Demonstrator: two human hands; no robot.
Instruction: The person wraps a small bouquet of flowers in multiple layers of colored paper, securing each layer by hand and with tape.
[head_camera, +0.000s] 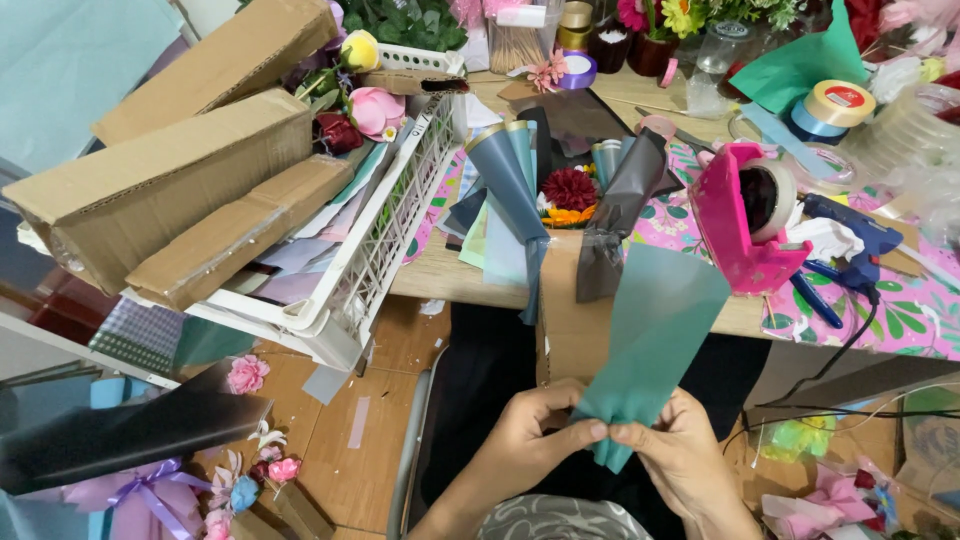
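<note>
Pinching teal paper (655, 330), left hand (525, 440), right hand (680, 455)

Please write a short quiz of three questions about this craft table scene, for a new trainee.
1. True or false: both hands pinch the lower end of the teal paper sheet.
2. What colour is the tape dispenser? A) pink B) black C) white
3. What lies in the white basket?

Key:
1. True: the left hand and the right hand gather it.
2. A
3. Cardboard boxes
</note>
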